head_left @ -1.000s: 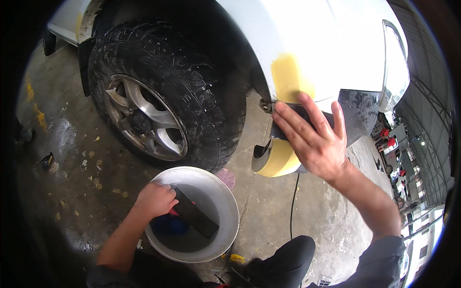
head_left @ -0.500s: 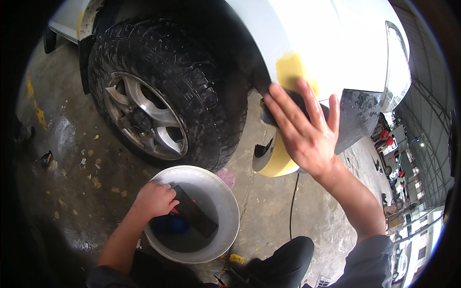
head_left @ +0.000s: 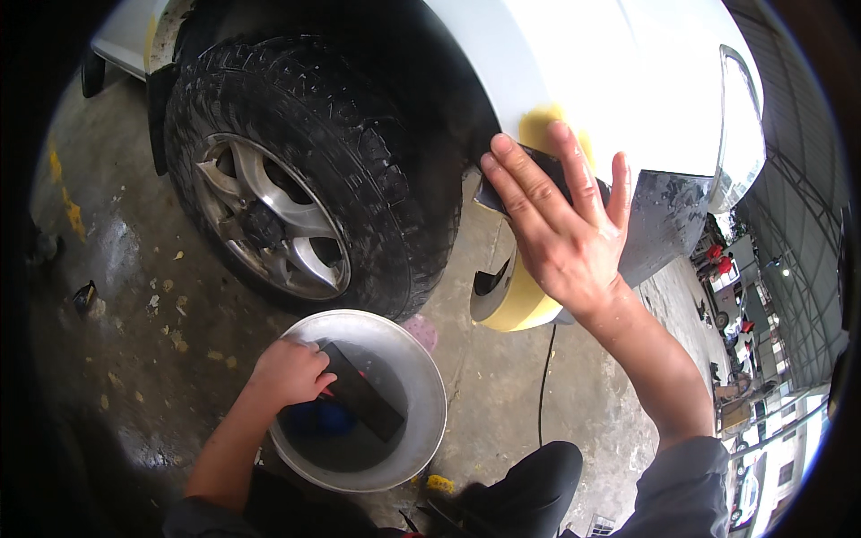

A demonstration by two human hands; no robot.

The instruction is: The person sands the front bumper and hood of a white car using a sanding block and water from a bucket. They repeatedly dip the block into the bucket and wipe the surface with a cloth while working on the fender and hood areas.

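My right hand point(head_left: 567, 229) lies flat with its fingers spread, pressing a dark sheet, like sandpaper, point(head_left: 492, 196) against the white car's panel. Just above the fingertips shows a yellow filler patch point(head_left: 541, 118). Below the hand, the lower bumper edge point(head_left: 525, 303) is also yellow. My left hand point(head_left: 291, 369) is closed at the left side of a pale metal basin point(head_left: 432, 394). Its thumb and fingers meet the upper end of a dark flat block point(head_left: 363, 394), which slants down into cloudy water. Blue and red things point(head_left: 323, 418) lie beneath; their kind is unclear.
A big black tyre point(head_left: 395, 215) with a silver wheel rim point(head_left: 309, 215) stands behind the basin. A black cable point(head_left: 544, 386) runs along the wet concrete floor right of the basin. My knee point(head_left: 538, 484) is close by at the lower edge.
My right hand has slid a little up and left over the panel with the dark sheet, covering more of the yellow patch. My left hand stays nearly still; the dark block has barely shifted.
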